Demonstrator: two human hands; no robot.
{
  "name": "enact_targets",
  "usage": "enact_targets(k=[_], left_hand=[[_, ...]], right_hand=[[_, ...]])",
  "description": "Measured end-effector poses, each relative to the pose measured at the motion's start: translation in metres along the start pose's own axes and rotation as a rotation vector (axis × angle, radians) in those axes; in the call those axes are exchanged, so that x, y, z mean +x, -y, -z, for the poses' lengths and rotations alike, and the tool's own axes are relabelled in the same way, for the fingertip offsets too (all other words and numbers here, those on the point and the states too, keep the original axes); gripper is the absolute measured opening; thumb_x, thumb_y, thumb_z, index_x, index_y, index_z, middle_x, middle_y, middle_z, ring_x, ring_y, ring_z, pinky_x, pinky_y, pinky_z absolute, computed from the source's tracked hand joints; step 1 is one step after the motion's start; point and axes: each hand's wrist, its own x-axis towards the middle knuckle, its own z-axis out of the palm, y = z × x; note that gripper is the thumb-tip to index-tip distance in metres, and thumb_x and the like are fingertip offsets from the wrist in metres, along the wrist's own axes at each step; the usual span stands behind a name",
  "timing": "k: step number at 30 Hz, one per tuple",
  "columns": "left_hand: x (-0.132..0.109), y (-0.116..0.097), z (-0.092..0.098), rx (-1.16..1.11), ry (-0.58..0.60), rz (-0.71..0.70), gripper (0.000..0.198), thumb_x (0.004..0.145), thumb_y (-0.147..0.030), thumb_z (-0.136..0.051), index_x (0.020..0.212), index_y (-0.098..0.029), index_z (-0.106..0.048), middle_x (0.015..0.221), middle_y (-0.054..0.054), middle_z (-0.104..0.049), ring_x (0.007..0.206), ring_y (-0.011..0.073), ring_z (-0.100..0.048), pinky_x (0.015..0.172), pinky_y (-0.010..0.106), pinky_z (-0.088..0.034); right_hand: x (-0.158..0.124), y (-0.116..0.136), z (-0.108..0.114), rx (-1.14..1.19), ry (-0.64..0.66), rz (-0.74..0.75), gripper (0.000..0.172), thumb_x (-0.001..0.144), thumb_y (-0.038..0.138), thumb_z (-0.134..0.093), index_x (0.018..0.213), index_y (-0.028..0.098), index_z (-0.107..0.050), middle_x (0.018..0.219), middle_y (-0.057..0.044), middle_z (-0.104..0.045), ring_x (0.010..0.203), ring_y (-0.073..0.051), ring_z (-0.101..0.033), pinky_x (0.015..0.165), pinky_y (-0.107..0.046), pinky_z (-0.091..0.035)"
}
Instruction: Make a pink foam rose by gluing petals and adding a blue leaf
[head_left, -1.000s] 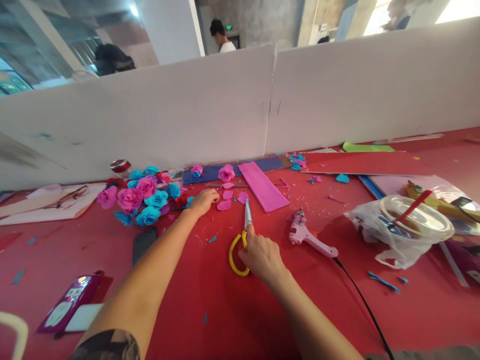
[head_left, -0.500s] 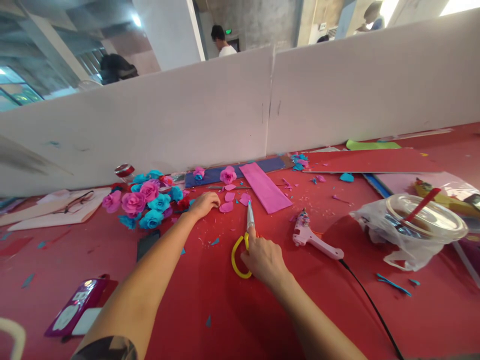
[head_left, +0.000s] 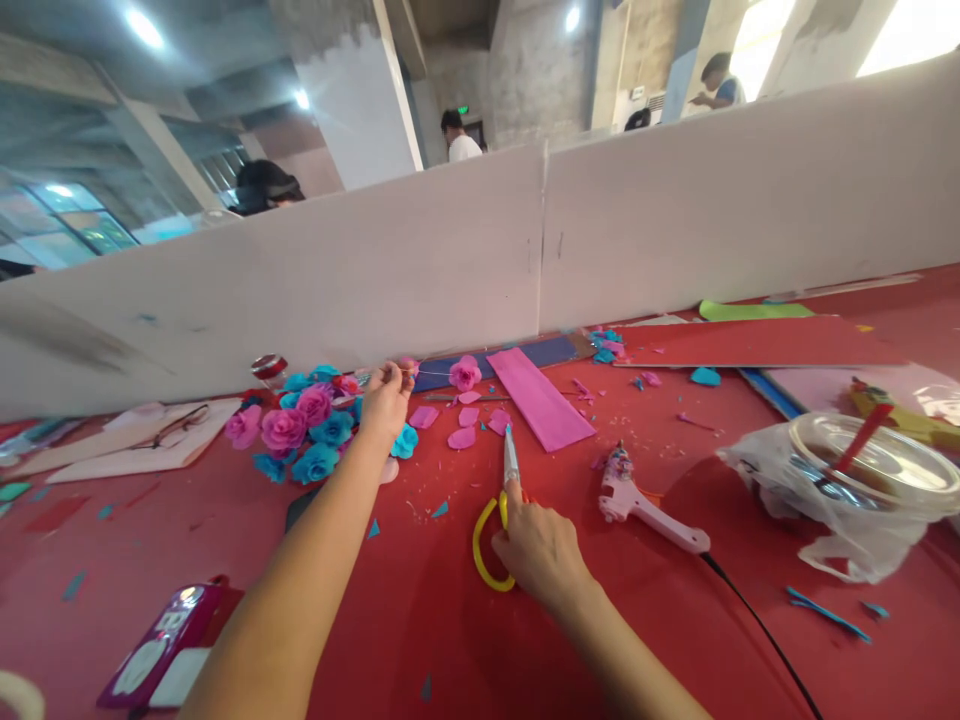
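Note:
My left hand (head_left: 388,395) is raised at the back of the table, its fingertips pinched on the thin stem of a pink paper rose (head_left: 465,373). That rose is to the right of the fingers. Below and left of the wrist is a cluster of pink and blue paper roses (head_left: 283,430). Several loose pink petals (head_left: 461,438) lie between my hands. My right hand (head_left: 541,548) is closed on yellow-handled scissors (head_left: 491,570), index finger along the blades. The scissors lie on the table, tip touching a pink petal; part of the handle is hidden.
A pink paper strip (head_left: 540,400) lies beyond the scissors. To the right are a pink glue gun (head_left: 652,510) with a black cord and a lidded bowl (head_left: 874,460) in a plastic bag. A purple case (head_left: 161,640) is at left. A white partition (head_left: 375,270) runs along the back.
My left hand has moved left and away from the petals, up towards the partition, and now pinches the rose's stem. A petal it covered now shows. The right hand stays on the scissors.

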Motion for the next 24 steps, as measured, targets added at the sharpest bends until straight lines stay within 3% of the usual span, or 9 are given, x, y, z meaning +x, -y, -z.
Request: enact_targets(k=[5,8,11,13,16,19,24], left_hand=[[-0.024,-0.007,-0.001,-0.214,-0.022,0.181,0.012,0.081,-0.006,-0.057,0.074,-0.016,-0.058,0.079,0.001,-0.067,0.073,0.0069,-0.063,0.069,0.018,-0.048],[-0.049,-0.007,-0.004,-0.247,-0.010,0.238,0.016,0.081,-0.004,-0.055,0.073,-0.016,-0.059,0.080,0.001,-0.068,0.074,0.0072,-0.064,0.070,0.018,-0.049],[-0.086,-0.003,-0.012,-0.233,-0.009,0.320,0.016,0.082,-0.004,-0.053,0.074,-0.016,-0.060,0.079,0.002,-0.068,0.073,0.0072,-0.064,0.071,0.019,-0.050],[-0.114,0.002,-0.018,-0.212,-0.022,0.354,0.015,0.081,-0.005,-0.055,0.076,-0.018,-0.061,0.079,0.000,-0.068,0.074,0.0070,-0.064,0.072,0.019,-0.050],[-0.148,0.010,-0.024,-0.155,0.005,0.372,0.010,0.076,-0.011,-0.064,0.077,-0.020,-0.060,0.081,-0.002,-0.068,0.074,0.0064,-0.063,0.075,0.020,-0.049],[-0.169,0.015,-0.025,-0.100,0.049,0.353,0.016,0.070,-0.019,-0.072,0.076,-0.021,-0.057,0.082,-0.004,-0.067,0.077,0.0071,-0.063,0.078,0.021,-0.049],[-0.178,0.015,-0.015,-0.040,0.081,0.314,0.019,0.067,-0.022,-0.074,0.075,-0.021,-0.057,0.081,-0.002,-0.067,0.079,0.0092,-0.062,0.078,0.023,-0.048]], right_hand=[[0.000,-0.002,0.000,0.029,-0.009,-0.001,0.038,0.077,0.017,-0.047,0.115,0.015,-0.051,0.077,-0.012,-0.070,0.072,-0.029,-0.069,0.055,-0.031,-0.042],[0.002,-0.003,0.003,0.225,-0.118,-0.030,0.030,0.084,0.032,-0.046,0.110,0.018,-0.054,0.078,-0.010,-0.069,0.072,-0.026,-0.066,0.058,-0.030,-0.042],[0.008,-0.001,0.006,0.833,-0.203,-0.020,0.039,0.084,0.046,-0.048,0.112,0.019,-0.055,0.073,-0.003,-0.064,0.062,-0.017,-0.061,0.055,-0.026,-0.040],[0.012,0.001,0.005,1.318,-0.147,0.006,0.048,0.080,0.050,-0.054,0.116,0.018,-0.055,0.073,-0.001,-0.062,0.054,-0.012,-0.055,0.049,-0.022,-0.036],[0.015,0.004,0.003,1.724,-0.130,-0.019,0.045,0.072,0.046,-0.066,0.105,0.016,-0.064,0.077,-0.002,-0.064,0.051,-0.008,-0.051,0.044,-0.020,-0.030],[0.016,0.005,0.002,1.828,-0.183,-0.028,0.031,0.066,0.040,-0.072,0.085,0.016,-0.069,0.073,-0.001,-0.065,0.051,-0.007,-0.050,0.044,-0.020,-0.027],[0.017,0.006,0.001,1.855,-0.156,0.030,0.023,0.068,0.035,-0.072,0.078,0.016,-0.067,0.060,0.003,-0.058,0.046,-0.005,-0.045,0.043,-0.019,-0.024]])
